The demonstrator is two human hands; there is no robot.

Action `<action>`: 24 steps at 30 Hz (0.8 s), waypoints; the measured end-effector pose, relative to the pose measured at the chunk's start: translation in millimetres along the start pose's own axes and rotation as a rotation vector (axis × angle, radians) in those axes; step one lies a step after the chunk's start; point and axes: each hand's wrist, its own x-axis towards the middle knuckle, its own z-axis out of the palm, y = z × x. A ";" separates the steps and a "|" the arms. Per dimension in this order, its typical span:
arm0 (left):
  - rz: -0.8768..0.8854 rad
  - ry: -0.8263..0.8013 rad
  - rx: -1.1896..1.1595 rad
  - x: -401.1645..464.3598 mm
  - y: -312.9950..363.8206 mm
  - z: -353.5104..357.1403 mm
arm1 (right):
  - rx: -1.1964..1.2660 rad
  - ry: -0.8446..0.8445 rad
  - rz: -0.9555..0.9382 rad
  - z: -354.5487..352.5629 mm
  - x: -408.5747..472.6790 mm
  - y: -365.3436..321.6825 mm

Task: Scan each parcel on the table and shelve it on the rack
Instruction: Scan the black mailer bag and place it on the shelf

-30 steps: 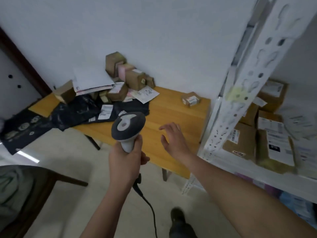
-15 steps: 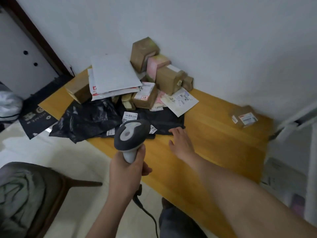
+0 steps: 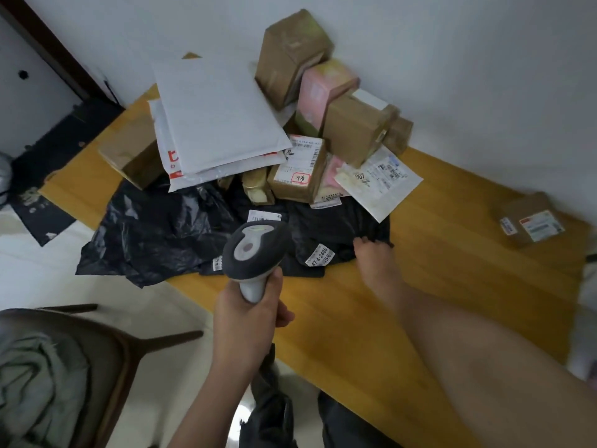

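My left hand [image 3: 248, 318] grips a grey handheld scanner [image 3: 253, 250] by its handle, its head over the table's front edge. My right hand [image 3: 376, 263] reaches onto the near right corner of a black plastic bag parcel [image 3: 336, 231] with a white label, fingers curled on its edge. More black bag parcels [image 3: 155, 231] lie to the left. Behind them are white padded mailers [image 3: 216, 114], several brown boxes [image 3: 290, 53], a pink box [image 3: 319, 88] and a flat white envelope [image 3: 379, 182]. One small brown box [image 3: 529, 223] sits alone at the right.
The wooden table [image 3: 436, 286] stands against a white wall. A dark chair [image 3: 106, 357] with grey cloth on it is at the lower left. A black mat [image 3: 38, 202] lies on the floor left of the table. The scanner's cable hangs below my left wrist.
The view swung left, away from the rack, to the table. My right hand moved forward onto the black bag's corner. My left hand kept the scanner steady.
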 end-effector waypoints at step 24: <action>0.182 -0.275 0.010 13.1 24.2 -41.8 | 1.552 0.206 0.602 -130.3 -87.3 23.6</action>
